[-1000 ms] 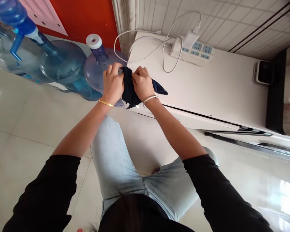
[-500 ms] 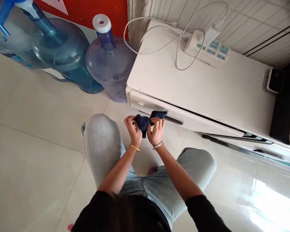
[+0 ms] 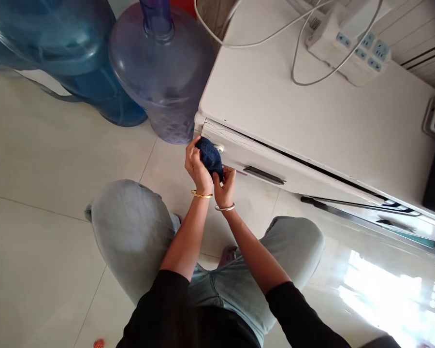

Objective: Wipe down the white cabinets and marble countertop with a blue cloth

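Between my hands is a dark navy knitted sock [image 3: 209,155], bunched into a compact rounded bundle in front of the white cabinet's drawer. My left hand [image 3: 196,168], with a gold bangle at its wrist, curls around the bundle's left side. At the lower right end, my right hand [image 3: 225,187] pinches the fabric between thumb and fingers; a silver bangle circles that wrist. The two wrists are close together. Parts of the fabric are hidden behind the fingers.
A white cabinet [image 3: 275,92] with a dark drawer handle [image 3: 264,175] stands ahead. On its top lie a power strip [image 3: 348,48] and a white cable [image 3: 261,44]. Large water bottles, one purplish [image 3: 163,63] and one blue [image 3: 76,43], stand at the left on the tiled floor [image 3: 36,232].
The sock's loose end, which stuck out to the right, is now gathered into a rounded bundle. My hands have come closer together, and the view has moved nearer the cabinet.
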Demonstrator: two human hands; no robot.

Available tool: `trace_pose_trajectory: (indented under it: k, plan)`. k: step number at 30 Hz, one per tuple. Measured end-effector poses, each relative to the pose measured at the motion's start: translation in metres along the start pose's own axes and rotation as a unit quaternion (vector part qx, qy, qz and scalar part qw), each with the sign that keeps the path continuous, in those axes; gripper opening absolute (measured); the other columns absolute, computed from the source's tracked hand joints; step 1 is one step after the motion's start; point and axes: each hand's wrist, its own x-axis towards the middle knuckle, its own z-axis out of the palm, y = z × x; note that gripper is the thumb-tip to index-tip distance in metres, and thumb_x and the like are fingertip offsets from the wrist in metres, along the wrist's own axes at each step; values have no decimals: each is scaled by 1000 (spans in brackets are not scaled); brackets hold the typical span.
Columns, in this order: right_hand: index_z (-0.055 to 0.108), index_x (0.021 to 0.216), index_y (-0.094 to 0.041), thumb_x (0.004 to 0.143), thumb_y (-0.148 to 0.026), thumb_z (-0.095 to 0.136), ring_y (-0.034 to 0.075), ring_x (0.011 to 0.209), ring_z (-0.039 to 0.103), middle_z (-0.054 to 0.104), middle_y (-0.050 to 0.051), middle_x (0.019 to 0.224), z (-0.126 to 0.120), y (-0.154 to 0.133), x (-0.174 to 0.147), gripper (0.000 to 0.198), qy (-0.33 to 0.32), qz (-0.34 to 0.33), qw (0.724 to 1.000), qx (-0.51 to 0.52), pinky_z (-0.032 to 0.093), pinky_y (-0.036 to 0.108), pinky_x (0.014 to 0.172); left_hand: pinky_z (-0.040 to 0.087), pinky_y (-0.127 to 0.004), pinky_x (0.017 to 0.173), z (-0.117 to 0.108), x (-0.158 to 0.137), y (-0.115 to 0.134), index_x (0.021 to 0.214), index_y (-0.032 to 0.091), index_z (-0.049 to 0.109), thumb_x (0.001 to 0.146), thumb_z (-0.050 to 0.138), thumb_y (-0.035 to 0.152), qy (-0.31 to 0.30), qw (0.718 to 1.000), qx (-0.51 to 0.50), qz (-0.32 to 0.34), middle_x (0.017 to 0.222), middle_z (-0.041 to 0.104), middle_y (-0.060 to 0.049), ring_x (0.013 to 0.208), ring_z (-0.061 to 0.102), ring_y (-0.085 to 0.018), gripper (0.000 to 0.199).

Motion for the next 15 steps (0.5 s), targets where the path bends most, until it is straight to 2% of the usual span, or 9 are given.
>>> trace_pose_trajectory:
  k: [4,7,11,15]
  plan:
    - [46,106,-24,90,-43,59,16,80,56,57,2,92,6,-3,9,28,37,18,999,17,47,29,72,51,-31,104,5,-2,0,119,24,66,85,74,58,15,1000,-11,-20,123,67,-6,115,65,-18,48]
    - [52,112,-22,87,-49,64,16,77,57,60,1,89,-3,-8,14,39,-6,27,1000,-1,47,28,71,53,-30,100,1,3,-5,112,22,66,76,84,53,38,998,-20,-41,118,67,-5,110,66,-17,50]
    - [62,99,-21,88,-55,64,15,69,54,62,-2,79,-33,-14,21,36,-93,29,994,-51,44,27,65,53,-28,93,-9,5,-13,96,20,69,82,77,51,85,995,48,-35,102,67,-3,98,66,-15,34]
    - [61,89,-22,93,-50,62,15,71,54,60,0,81,-64,-17,28,29,-125,-49,989,-70,45,29,67,50,-27,94,-10,-1,-15,100,21,66,91,66,46,125,987,93,24,101,67,-3,99,64,-15,26]
